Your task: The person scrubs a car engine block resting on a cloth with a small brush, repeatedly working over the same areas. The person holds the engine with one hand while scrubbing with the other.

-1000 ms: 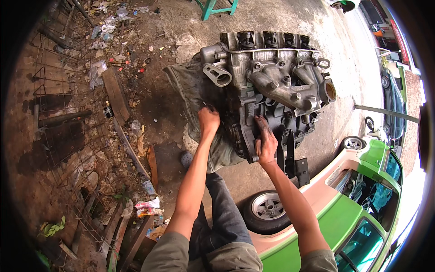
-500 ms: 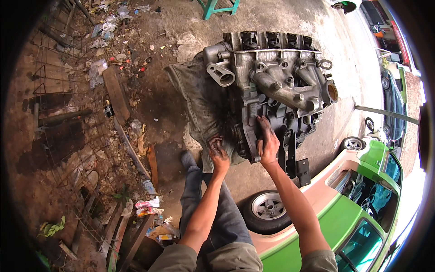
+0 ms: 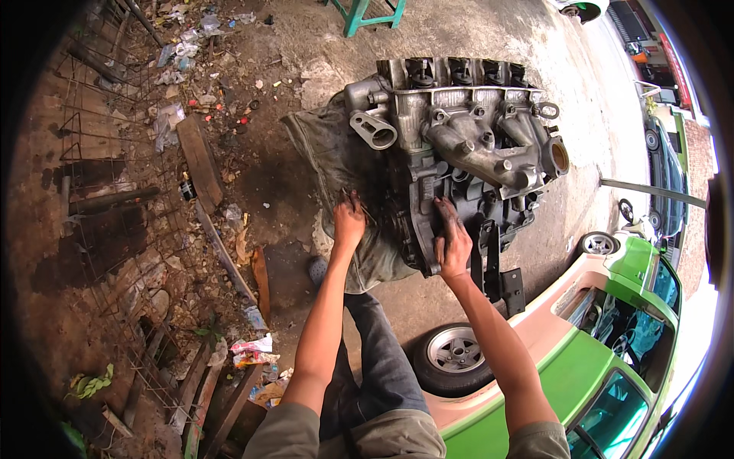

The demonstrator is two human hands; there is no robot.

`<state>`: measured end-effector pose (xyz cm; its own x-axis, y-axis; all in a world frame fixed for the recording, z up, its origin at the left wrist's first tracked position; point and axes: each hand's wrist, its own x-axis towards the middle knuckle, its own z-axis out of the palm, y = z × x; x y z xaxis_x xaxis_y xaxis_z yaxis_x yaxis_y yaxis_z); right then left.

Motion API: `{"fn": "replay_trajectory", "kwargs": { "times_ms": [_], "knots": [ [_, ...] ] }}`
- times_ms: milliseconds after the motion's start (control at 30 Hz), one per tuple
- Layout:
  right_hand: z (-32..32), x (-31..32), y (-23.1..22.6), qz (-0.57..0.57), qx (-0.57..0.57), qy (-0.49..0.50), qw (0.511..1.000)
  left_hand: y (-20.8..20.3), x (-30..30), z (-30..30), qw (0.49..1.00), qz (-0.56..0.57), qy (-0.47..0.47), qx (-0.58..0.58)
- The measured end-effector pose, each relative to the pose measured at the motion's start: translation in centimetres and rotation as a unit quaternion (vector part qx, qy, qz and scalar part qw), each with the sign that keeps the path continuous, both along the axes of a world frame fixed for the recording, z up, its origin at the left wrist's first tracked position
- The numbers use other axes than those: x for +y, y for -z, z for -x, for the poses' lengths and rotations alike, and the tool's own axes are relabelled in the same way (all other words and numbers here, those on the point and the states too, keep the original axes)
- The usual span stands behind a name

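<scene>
A grimy metal engine stands on a dark, oil-stained cloth, its intake manifold facing up and to the right. My right hand rests on the engine's near face, fingers stretched along the dark casting and thumb apart. Left of the engine, over the cloth, is my left hand, its blackened fingers curled and drawn together. Whatever may be between those fingertips is too small to make out. A black bracket juts from the engine's near right side.
A green and pink car stands close on the right, its wheel near my legs. Wooden planks, wire mesh and litter cover the ground at left. A green stool is beyond the engine.
My left hand has moved left and away from me, from beside the engine's lower edge to over the cloth. My right hand stays in place on the engine.
</scene>
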<state>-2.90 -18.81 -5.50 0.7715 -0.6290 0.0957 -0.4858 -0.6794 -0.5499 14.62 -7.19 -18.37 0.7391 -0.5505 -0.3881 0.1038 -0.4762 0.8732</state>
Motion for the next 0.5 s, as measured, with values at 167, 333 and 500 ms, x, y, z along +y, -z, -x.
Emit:
{"fn": "replay_trajectory", "kwargs": {
  "times_ms": [167, 333, 500],
  "knots": [
    [0.0, 0.1, 0.0, -0.010, 0.002, 0.006, 1.000, 0.1, -1.0, -1.5, 0.999, 0.036, 0.015, 0.037],
    [0.0, 0.0, 0.0, 0.000, -0.003, 0.000, 1.000, 0.7, -1.3, -1.3, 0.999, 0.023, 0.020, -0.036],
    [-0.1, 0.0, 0.0, 0.005, -0.010, -0.003, 1.000, 1.3, -2.2, -1.5, 0.994, 0.072, -0.003, 0.088]
  ]
}}
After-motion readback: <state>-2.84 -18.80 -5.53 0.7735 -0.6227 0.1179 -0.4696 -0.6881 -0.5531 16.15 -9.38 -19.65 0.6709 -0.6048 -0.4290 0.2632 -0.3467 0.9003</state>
